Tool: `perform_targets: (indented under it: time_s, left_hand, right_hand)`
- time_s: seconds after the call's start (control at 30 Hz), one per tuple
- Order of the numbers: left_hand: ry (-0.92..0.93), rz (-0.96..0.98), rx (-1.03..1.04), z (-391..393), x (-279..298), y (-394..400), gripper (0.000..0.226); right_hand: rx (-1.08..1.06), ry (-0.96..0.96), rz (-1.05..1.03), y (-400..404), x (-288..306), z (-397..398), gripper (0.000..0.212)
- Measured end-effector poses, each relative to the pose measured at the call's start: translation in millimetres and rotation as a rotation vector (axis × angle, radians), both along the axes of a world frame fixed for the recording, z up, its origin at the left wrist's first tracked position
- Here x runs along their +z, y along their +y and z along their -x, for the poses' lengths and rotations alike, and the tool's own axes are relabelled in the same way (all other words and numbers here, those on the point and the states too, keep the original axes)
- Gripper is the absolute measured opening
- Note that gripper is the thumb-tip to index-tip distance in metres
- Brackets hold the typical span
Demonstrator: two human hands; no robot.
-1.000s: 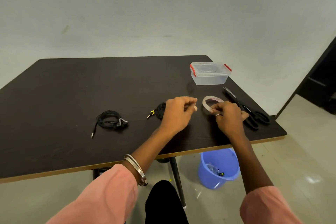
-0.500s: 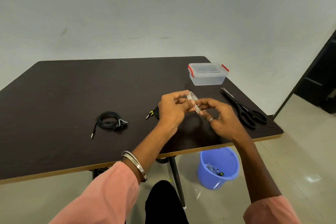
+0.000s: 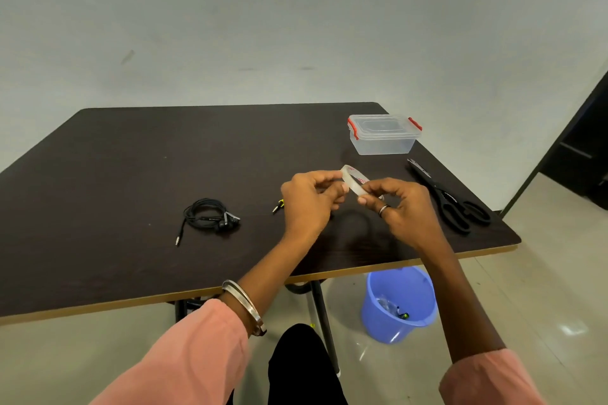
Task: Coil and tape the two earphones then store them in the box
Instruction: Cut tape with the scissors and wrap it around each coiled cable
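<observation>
**A:** What is the tape like?

**B:** The tape roll [image 3: 354, 180] is a thin, see-through ring. It looks smooth and shiny, with some red marks on the inside.

**A:** And the other things?

**B:** The table [image 3: 138, 168] is dark brown and flat, with a pale edge. The box [image 3: 383, 135] is clear plastic with red clips, and its lid is on. The scissors [image 3: 450, 204] are black with big round handles. The coiled earphone [image 3: 210, 218] is a black, thin wire wound in a loop, with its plug sticking out toward the near edge.

**A:** How are the hands?

**B:** Both are lifted above the table, close together. The left hand [image 3: 309, 204] has its fingers curled and pinches the left side of the ring. The right hand [image 3: 399, 207] (it wears a ring on one finger) pinches the right side with thumb and finger. So both hands grip the tape roll between them.

**A:** Where is the other earphone?

**B:** Only a bit shows: the second earphone [image 3: 279, 206] peeks out from behind the left hand, on the table. The coiled one lies well off to the left of the hands. The box sits farther back, beyond the right hand, and the scissors lie just right of that hand.

**A:** Anything on the floor?

**B:** A blue bucket [image 3: 399, 304], round and plastic, under the table edge.
</observation>
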State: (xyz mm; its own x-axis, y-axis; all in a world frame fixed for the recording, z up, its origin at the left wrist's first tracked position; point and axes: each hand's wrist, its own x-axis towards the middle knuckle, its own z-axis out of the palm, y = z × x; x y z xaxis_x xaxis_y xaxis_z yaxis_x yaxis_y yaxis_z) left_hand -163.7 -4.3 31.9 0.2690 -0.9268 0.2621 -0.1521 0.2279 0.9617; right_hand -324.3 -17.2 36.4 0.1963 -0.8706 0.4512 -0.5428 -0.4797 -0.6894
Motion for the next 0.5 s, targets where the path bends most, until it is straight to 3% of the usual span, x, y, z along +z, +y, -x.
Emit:
perform_targets:
  time_s: [0.27,0.5]
  left_hand:
    - [-0.344,0.253,0.098,6,-12,1,0.014]
    - [-0.447,0.311,0.104,11,-15,-4,0.013]
  right_hand:
    - [0.020,0.022,0.000,1,4,-2,0.021]
    - [0.016,0.071,-0.014,-1,6,5,0.024]
